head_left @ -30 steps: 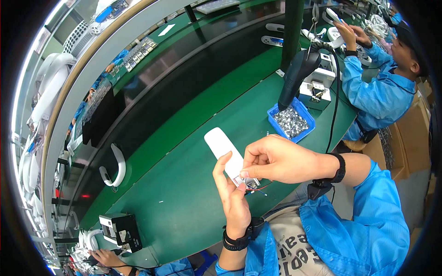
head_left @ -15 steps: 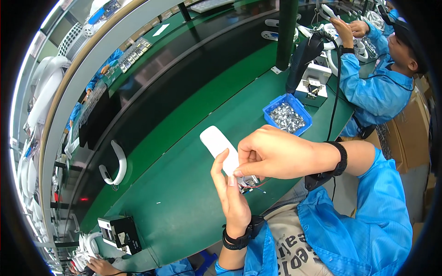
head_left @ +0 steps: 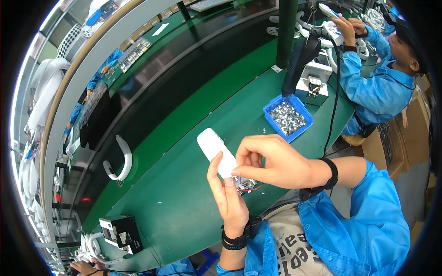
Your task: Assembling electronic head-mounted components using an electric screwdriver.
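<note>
A long white plastic housing [head_left: 212,145] with a rounded end slants over the green bench. My left hand [head_left: 230,200] is closed on its lower end, fingers along the side and tips near the edge. Above that end, my right hand [head_left: 276,163] bends in from the right, thumb and forefinger pinched at the housing's edge beside the left fingertips. Whatever is in that pinch is too small or hidden to make out. Below the right fingers, a cluster of small electronic parts [head_left: 246,183] shows, with thin red and dark wires trailing off it.
Beyond my right hand stands a blue bin [head_left: 309,120] of small metal parts. Behind it are a metal fixture [head_left: 313,87] and a dark hand tool [head_left: 300,64] on a black cable. A U-shaped white device [head_left: 126,158] lies on the green belt. A co-worker [head_left: 375,87] sits at right.
The housing and both hands have shifted slightly left and down. My right fingers have opened out a little behind the pinch. The U-shaped device has moved right and up along the belt.
</note>
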Demonstrator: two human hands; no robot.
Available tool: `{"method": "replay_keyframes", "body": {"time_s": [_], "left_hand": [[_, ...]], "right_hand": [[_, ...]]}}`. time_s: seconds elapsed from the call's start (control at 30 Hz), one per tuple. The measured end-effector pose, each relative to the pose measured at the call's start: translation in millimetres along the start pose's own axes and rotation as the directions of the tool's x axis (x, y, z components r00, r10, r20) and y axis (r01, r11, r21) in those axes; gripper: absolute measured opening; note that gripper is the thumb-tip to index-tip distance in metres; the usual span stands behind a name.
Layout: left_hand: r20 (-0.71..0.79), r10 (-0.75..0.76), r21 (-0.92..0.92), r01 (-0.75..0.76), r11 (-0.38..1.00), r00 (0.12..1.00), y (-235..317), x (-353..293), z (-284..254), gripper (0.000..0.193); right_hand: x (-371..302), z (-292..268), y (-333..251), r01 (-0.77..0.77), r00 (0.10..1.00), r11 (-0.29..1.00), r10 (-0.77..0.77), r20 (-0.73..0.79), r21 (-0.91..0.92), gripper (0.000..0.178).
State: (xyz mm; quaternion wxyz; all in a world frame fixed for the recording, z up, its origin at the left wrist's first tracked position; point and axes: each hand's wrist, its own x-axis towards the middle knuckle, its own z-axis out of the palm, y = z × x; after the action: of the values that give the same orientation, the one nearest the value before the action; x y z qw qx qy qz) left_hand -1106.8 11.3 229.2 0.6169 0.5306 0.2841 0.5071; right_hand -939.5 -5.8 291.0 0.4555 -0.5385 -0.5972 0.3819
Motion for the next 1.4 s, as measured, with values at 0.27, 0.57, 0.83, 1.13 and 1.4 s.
{"method": "replay_keyframes", "body": {"time_s": [0.27, 0.57, 0.83, 1.13, 1.4], "left_hand": [[0.008, 0.012, 0.009, -0.012, 1.000, 1.000, -1.9, -0.7, 1.0, 0.049], [-0.058, 0.032, 0.043, -0.030, 0.999, 0.998, -3.1, -3.6, -0.9, 0.050], [-0.024, 0.030, 0.065, -0.029, 0.997, 0.999, -2.9, -6.5, -2.4, 0.048], [-0.014, -0.008, 0.121, 0.010, 0.993, 1.000, 1.1, -6.7, -0.7, 0.047], [0.013, 0.002, 0.045, -0.003, 0.999, 1.000, 8.3, -5.5, 6.0, 0.046]], "right_hand": [[-1.0, 13.9, 29.1, 0.577, 0.748, 0.713, -0.657, -0.094, -0.398, 0.016], [-2.2, 7.8, 25.6, 0.684, 0.565, 0.352, -0.810, 0.159, -0.638, 0.028], [-2.4, 1.5, 6.0, 0.674, 0.620, 0.329, -0.739, 0.264, -0.661, 0.014], [-1.9, 6.6, 9.3, 0.612, 0.706, 0.486, -0.692, 0.154, -0.624, 0.015], [-13.1, -23.2, 28.7, 0.416, 0.835, 0.876, -0.474, -0.280, -0.242, 0.007]]}}
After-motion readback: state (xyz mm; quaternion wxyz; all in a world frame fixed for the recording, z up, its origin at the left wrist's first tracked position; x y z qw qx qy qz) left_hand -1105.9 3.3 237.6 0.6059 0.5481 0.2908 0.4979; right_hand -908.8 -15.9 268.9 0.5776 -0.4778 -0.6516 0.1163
